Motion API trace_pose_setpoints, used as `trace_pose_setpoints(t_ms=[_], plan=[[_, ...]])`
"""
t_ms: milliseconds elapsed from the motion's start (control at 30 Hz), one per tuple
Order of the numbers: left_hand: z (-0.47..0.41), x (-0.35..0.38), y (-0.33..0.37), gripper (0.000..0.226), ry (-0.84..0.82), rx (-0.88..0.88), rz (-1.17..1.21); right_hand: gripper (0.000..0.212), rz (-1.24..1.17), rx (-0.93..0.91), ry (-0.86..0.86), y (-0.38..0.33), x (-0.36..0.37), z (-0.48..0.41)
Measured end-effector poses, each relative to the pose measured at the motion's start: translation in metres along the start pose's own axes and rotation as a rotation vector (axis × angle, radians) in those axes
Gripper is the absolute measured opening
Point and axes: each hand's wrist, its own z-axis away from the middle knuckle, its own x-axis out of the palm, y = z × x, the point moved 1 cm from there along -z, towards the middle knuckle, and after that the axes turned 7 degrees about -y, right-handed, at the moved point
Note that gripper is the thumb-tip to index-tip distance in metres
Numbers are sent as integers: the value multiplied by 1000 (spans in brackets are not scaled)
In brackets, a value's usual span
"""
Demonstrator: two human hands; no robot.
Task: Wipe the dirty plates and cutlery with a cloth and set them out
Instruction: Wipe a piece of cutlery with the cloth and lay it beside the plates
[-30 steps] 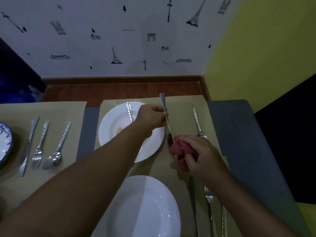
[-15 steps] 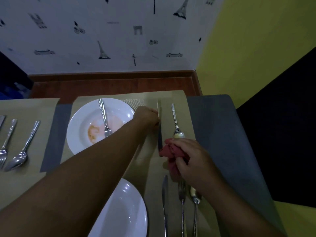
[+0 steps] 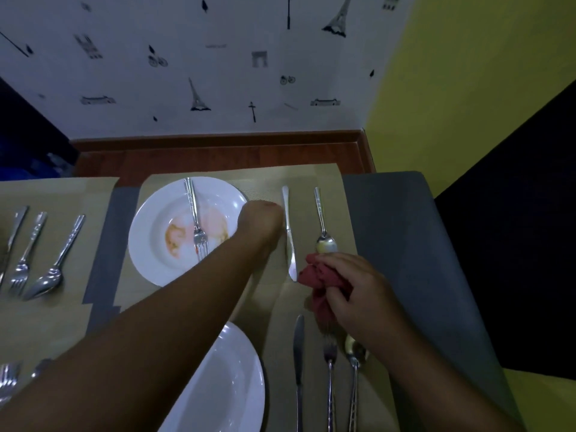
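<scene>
Reaches over the bench (image 3: 389,232) with the left hand (image 3: 260,224), set right against the handle of the knife (image 3: 288,232). Cannot tell the state of the left fingers, hidden behind the wrist: perhaps clamped on the handle, perhaps only touching it. Finds the knife lying flat on the tan placemat (image 3: 311,179), between the dirty plate (image 3: 141,244) and the spoon (image 3: 324,235), apart from both. Holds the red cloth (image 3: 321,280) bunched in the right hand (image 3: 352,294), fingers curled tight round it, just beside the knife tip and close under the spoon bowl.

Risks, first, brushing the cloth against the spoon bowl, yellow-smeared by the look of it, and carrying that smear onto the blade alongside. Risks, too, skewing the knife on lifting the left hand away, given so close a contact, and sending it against the spoon or toward the plate rim. Risks dipping the left forearm into the dirty plate, crossed at its near right edge, with orange residue and a fork (image 3: 194,222) lying in the well; then trailing that dirt over the clean plate (image 3: 230,385) directly below the arm. Risks dragging the hanging tail of the cloth across the heads of the near fork (image 3: 329,363) and near spoon (image 3: 353,366), knocking that row out of line beside the near knife (image 3: 298,369). Probably leaves the dirty plate, fork and spoon yet to wipe; easy to miss a thin smear in such dim light.
</scene>
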Motion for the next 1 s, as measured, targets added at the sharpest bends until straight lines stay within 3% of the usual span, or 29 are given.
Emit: trace_pose_setpoints(t_ms=[100,200,267,333,533,667,1000], plan=[[39,6,-14,35,-24,247,-136,54,23,-2,16,-1,-2,4],[60,25,-36,33,-166,530,-548,54,30,27,4,-2,-5,8],[65,42,-49,63,-257,547,-795,53,44,38,-3,-3,-5,10],[68,52,-57,71,-301,470,-923,53,62,36,-5,-6,-3,12],[68,49,-74,83,-230,467,-964,50,80,41,-24,-12,5,14],[70,38,-83,76,-221,498,-957,50,87,30,-38,-21,12,12],[113,-6,-77,75,-82,589,-736,48,114,-26,-115,-36,23,-1]])
